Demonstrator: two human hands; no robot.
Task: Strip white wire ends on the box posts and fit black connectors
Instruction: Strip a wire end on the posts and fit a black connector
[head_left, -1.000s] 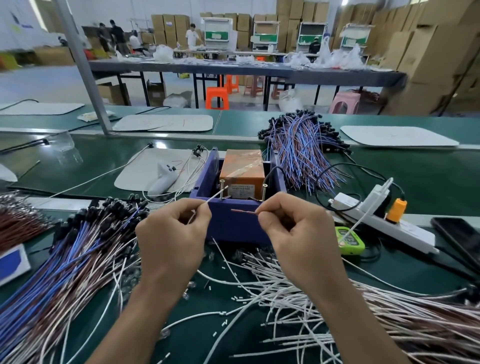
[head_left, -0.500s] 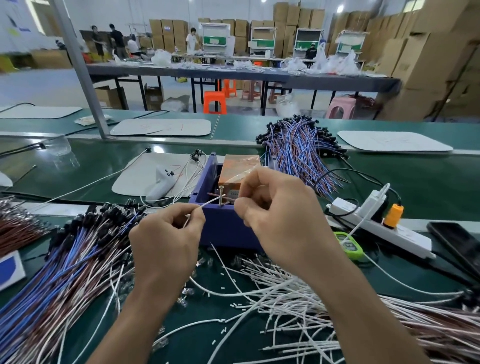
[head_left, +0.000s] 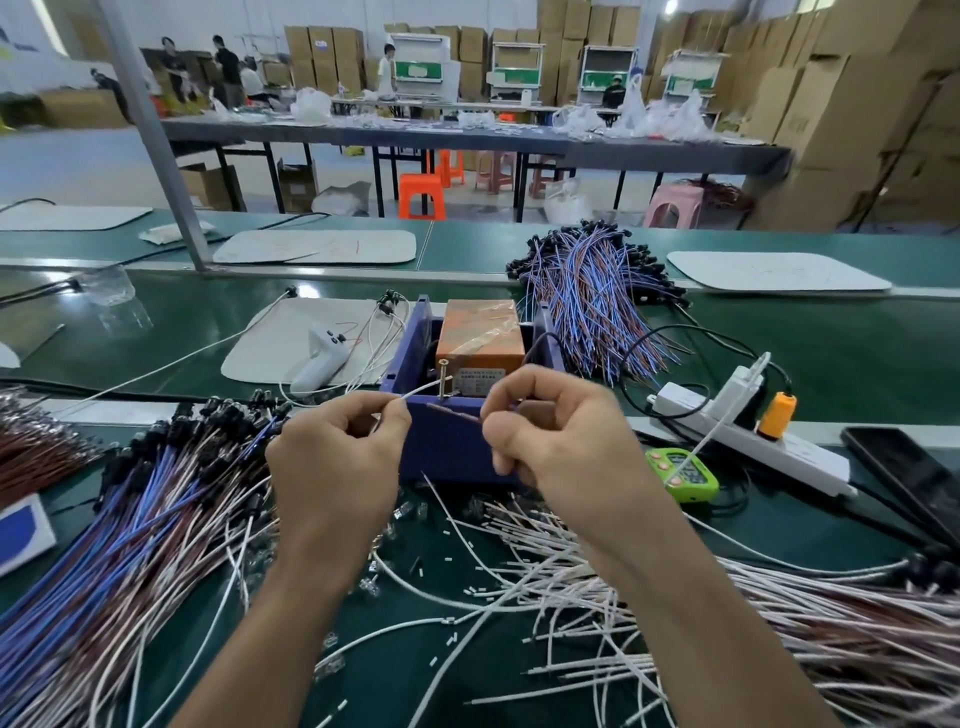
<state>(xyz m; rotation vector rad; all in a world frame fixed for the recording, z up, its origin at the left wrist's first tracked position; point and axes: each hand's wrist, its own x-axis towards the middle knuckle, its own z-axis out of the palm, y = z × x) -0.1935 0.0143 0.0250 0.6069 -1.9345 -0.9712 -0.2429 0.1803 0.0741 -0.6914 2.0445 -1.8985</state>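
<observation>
White wire (head_left: 422, 391) tip lying just beside the metal post (head_left: 442, 378) on the purple box (head_left: 441, 452), left hand (head_left: 337, 457) pinching it in a closed grip, right hand (head_left: 561, 447) pinching a brown wire (head_left: 454, 414) in its grip near the post, loose white wires (head_left: 571, 597) sprawling across the green surface (head_left: 805, 364)

A large hall has a pale grey floor (head_left: 78, 166). Stacked brown cardboard boxes (head_left: 831, 104) fill the back and the right side. A long dark grey table (head_left: 467, 140) runs across the middle, with an orange plastic stool (head_left: 422, 195) and a pink plastic stool (head_left: 670, 205) near its legs. A slanted grey metal post (head_left: 156, 145) stands at the left.
</observation>
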